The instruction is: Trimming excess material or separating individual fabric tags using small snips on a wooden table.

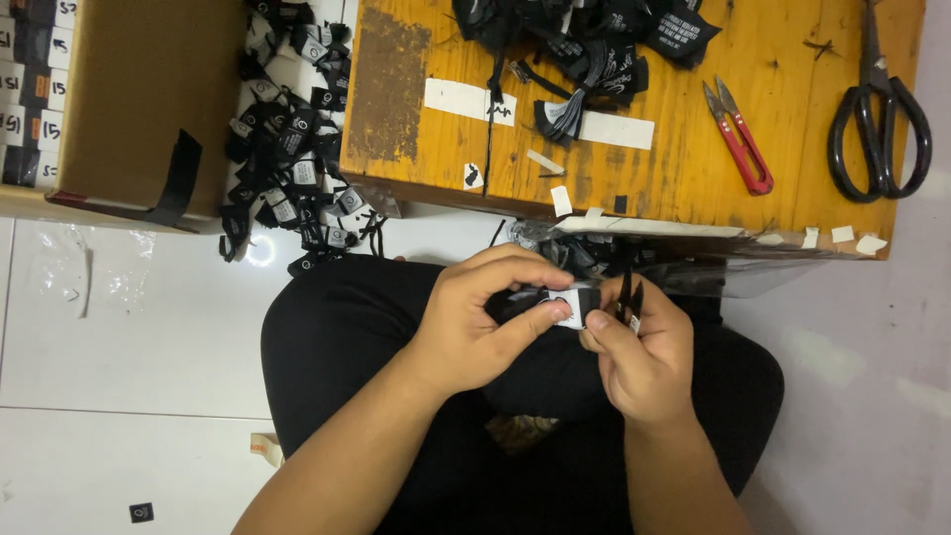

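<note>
Far left sits a cardboard box [139,99], with a heap of black labels [292,149] on the floor beside it. Near centre, the left hand [475,317] pinches a small black-and-white label [567,305] between thumb and forefinger above the lap. The right hand [639,357] pinches the label's other end, with dark snips [630,295] apparently tucked in the same fingers. Those blades could nick a thumb. Red snips [738,139] and black scissors [877,109] lie on the wooden table [684,168], far right.

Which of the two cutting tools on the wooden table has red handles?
The small thread snips, left of the large black-handled scissors near the table's right edge.
</note>
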